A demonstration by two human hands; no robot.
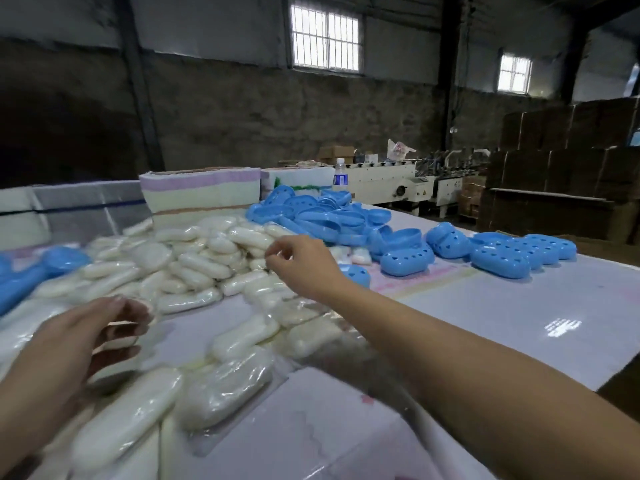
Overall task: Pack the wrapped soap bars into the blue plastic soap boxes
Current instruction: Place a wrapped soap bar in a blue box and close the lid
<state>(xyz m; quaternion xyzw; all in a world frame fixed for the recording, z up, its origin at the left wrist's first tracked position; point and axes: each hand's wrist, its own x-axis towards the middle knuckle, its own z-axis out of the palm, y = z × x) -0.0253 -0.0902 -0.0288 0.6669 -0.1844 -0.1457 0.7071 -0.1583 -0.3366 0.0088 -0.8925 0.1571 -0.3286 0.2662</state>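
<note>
Head view: wrapped soap bars (194,271) lie heaped centre-left on the table (519,306), long axes mixed. Left hand (86,337) grips one bar. Right hand (304,265), fingers loosely curled, empty, hovers nearer the blue soap boxes (405,258) to its right.

We see a water bottle (340,172) standing at the table's (519,306) far edge, folded towels (201,192) left of it, stacked cardboard boxes (568,161) to its right.
</note>
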